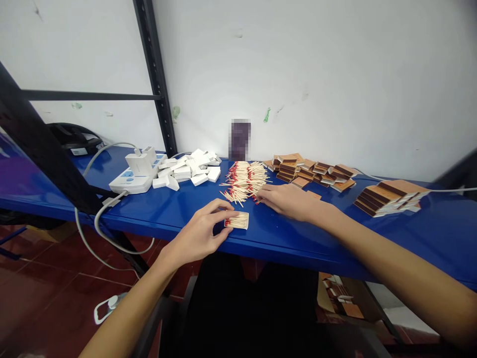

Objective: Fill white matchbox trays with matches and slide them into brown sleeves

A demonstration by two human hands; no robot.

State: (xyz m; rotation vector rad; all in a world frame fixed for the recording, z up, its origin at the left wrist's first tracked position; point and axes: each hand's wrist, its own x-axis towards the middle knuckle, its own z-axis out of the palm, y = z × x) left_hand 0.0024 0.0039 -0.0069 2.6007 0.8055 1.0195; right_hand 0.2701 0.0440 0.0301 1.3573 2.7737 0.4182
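Note:
My left hand grips a small white matchbox tray by its left end, near the front edge of the blue shelf. Matches with red heads lie inside that tray. Beyond it spreads a heap of loose matches, red heads mostly to the left. At the heap's right front edge rests my right hand, fingers bent down and drawn together beside a few red match heads. What its fingertips hold, if anything, is too small to make out.
White matchbox trays are piled at the left, beside a power strip with cables. Brown matchbox sleeves lie heaped to the right, and stacked matchboxes stand farther right. A black upright post rises at the left. Below, a carton holds more boxes.

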